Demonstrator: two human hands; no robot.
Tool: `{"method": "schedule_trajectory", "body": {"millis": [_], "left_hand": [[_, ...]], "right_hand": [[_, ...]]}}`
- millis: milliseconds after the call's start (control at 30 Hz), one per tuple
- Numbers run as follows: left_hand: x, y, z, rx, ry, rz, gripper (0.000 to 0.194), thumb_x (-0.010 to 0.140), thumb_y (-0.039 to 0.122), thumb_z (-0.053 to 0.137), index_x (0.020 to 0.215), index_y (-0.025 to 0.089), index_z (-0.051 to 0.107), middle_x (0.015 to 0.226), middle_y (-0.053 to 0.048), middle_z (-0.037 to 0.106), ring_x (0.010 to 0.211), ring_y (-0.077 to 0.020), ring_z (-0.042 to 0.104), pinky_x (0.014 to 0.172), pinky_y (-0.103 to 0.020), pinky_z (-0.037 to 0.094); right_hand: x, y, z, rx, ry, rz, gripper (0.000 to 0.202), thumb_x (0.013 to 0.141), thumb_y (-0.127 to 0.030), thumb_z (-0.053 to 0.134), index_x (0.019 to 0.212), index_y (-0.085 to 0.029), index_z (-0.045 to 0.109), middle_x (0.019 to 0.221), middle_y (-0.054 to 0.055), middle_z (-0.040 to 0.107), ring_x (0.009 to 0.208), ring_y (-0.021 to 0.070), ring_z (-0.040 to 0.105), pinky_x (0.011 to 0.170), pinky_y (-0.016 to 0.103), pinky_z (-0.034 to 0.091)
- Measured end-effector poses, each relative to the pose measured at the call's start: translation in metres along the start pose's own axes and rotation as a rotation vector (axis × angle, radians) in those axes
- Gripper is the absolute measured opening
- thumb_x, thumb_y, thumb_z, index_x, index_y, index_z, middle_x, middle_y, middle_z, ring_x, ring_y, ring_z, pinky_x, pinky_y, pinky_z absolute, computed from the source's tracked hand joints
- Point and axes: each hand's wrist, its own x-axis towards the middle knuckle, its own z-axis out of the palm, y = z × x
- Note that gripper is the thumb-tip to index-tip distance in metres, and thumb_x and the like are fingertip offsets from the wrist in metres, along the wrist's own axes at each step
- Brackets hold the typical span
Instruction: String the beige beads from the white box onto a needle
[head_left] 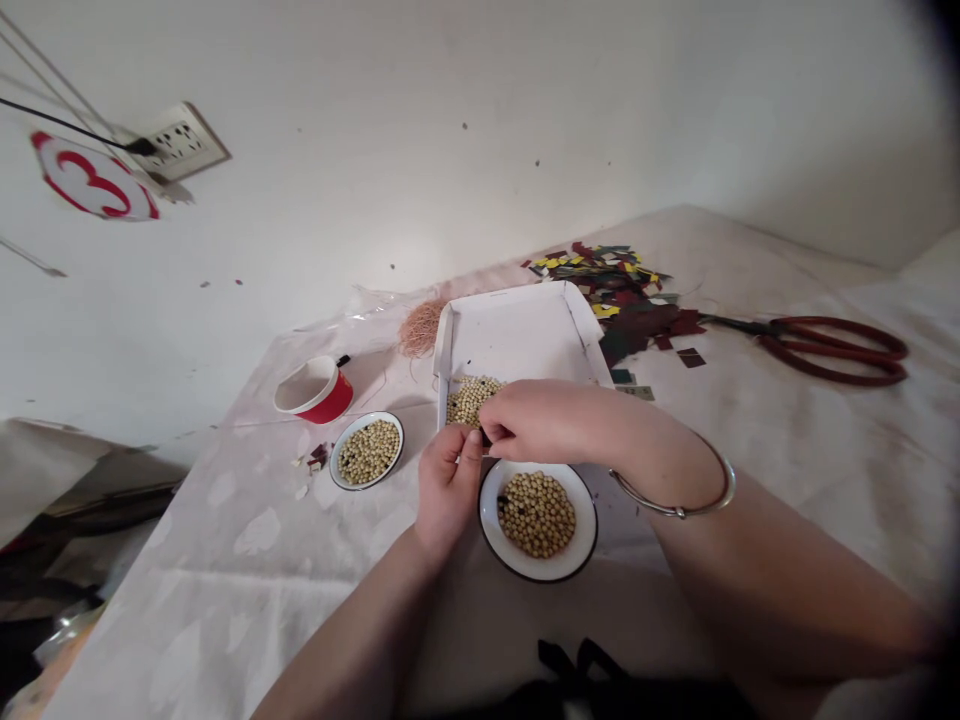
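My left hand [448, 480] is closed at the near left corner of a white box lid [525, 325], thumb and fingers pinched together. Beside it, my right hand [525, 420] has its fingers curled over the near edge, with a silver bangle on that wrist. The two hands nearly meet, and something small and dark shows between them, too hidden to name. Pale round beads [472, 397] lie in the lid behind my fingers. Just below my hands stands a white dish [491, 545] of larger tan beads with a few black ones.
A smaller dish [400, 430] of beads and a red-and-white tub [330, 402] stand on the left. Pink threads [422, 328] lie behind the lid's left side. Coloured scraps [622, 290] and red-handled scissors [832, 349] lie at the right. A socket [180, 142] is on the wall.
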Motion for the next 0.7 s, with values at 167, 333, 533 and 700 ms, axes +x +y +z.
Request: {"method": "schedule_trajectory", "body": {"millis": [167,333,533,700], "left_hand": [[0.000,-0.002,0.000,-0.012,-0.015,0.018,0.030,0.091,0.037,0.042,0.072,0.018,0.055,0.068,0.000,0.056,0.065,-0.0125,0.048,0.061,-0.023,0.038],[0.001,-0.004,0.000,0.005,0.001,0.023,0.029,0.091,0.036,0.043,0.073,0.018,0.057,0.070,-0.001,0.058,0.067,-0.0130,0.051,0.063,-0.023,0.039],[0.001,-0.004,0.000,0.031,0.000,0.031,0.030,0.090,0.036,0.043,0.074,0.017,0.058,0.069,-0.001,0.059,0.065,-0.0131,0.052,0.062,-0.024,0.040],[0.001,-0.001,-0.001,0.039,0.010,0.049,0.030,0.091,0.036,0.042,0.072,0.017,0.056,0.068,0.000,0.057,0.065,-0.0123,0.051,0.062,-0.023,0.040]], "right_hand": [[0.008,-0.004,0.005,-0.082,0.022,0.089,0.019,0.078,-0.024,0.048,0.078,-0.016,0.065,0.070,0.005,0.061,0.054,0.0117,0.042,0.049,0.026,0.025],[0.012,-0.004,0.008,-0.113,0.076,0.096,0.019,0.079,-0.025,0.049,0.077,-0.017,0.066,0.071,0.006,0.064,0.057,0.0142,0.047,0.050,0.028,0.025],[0.014,0.000,0.011,-0.105,0.121,0.150,0.020,0.078,-0.031,0.051,0.075,-0.017,0.064,0.066,0.007,0.062,0.057,0.0161,0.050,0.050,0.029,0.025],[0.015,0.009,0.012,-0.076,0.156,0.164,0.022,0.074,-0.038,0.056,0.081,-0.018,0.062,0.070,0.005,0.061,0.058,0.0153,0.049,0.050,0.028,0.025]]}}
